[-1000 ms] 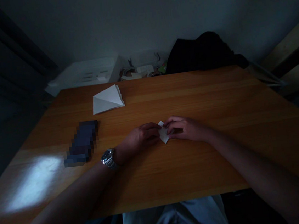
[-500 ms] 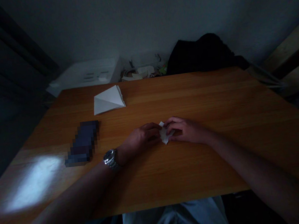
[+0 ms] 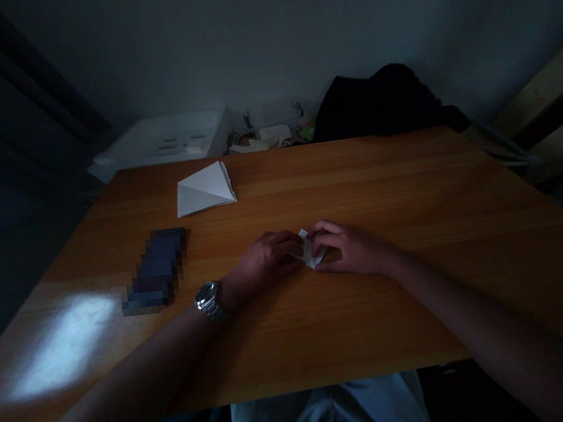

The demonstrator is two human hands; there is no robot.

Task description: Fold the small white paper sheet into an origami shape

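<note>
A small piece of folded white paper (image 3: 310, 253) lies at the middle of the wooden table (image 3: 294, 330), between my two hands. My left hand (image 3: 272, 257), with a metal watch (image 3: 209, 300) on its wrist, has its fingers closed on the paper's left side. From the right, my right hand (image 3: 343, 247) grips the paper's other side with bent fingers and thumb. The fingers partly cover the paper, so its full shape is hidden.
Larger folded white paper (image 3: 205, 189) lies at the back left of the table. A dark, pixelated flat object (image 3: 157, 268) rests left of my left hand. Behind the table's far edge are a white plastic bin (image 3: 153, 136) and a black cloth-like heap (image 3: 381, 103).
The small paper has turned slightly between my fingers. My right thumb has shifted toward its lower edge, while my left hand has hardly moved.
</note>
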